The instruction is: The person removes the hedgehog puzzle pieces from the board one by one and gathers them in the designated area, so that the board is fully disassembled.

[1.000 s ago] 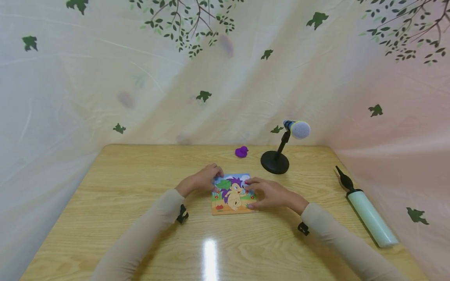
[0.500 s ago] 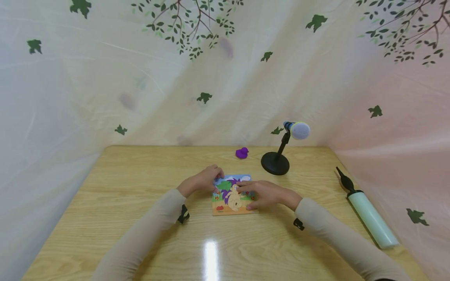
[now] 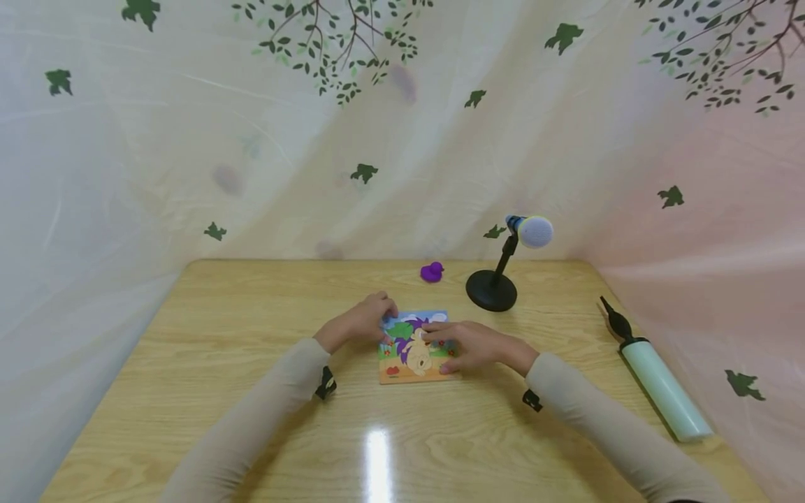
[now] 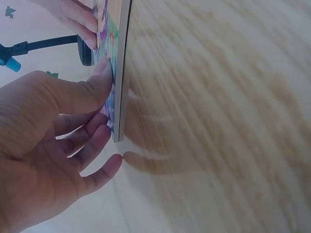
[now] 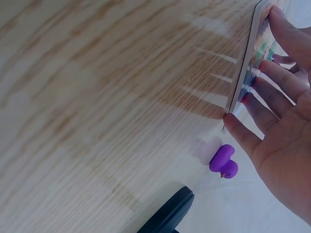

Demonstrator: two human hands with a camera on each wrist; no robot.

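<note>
The wooden surface [image 3: 207, 349] is bare on the left and in front. Behind the puzzle board [image 3: 411, 367] sit 2 things in the way — a purple duck [image 3: 431, 272] and a microphone stand [image 3: 492, 290]. A pump [image 3: 654, 381] lies far right.

Bright, soft light all over — no dark spots.

A white shine sits on the table [image 3: 376, 447] near its front edge, so a light hangs above. Shadows under the arms are faint. The head view bends at its sides. In both wrist views the wood looks smeared and blurry — the purple duck [image 5: 223, 162] is soft too.
</note>
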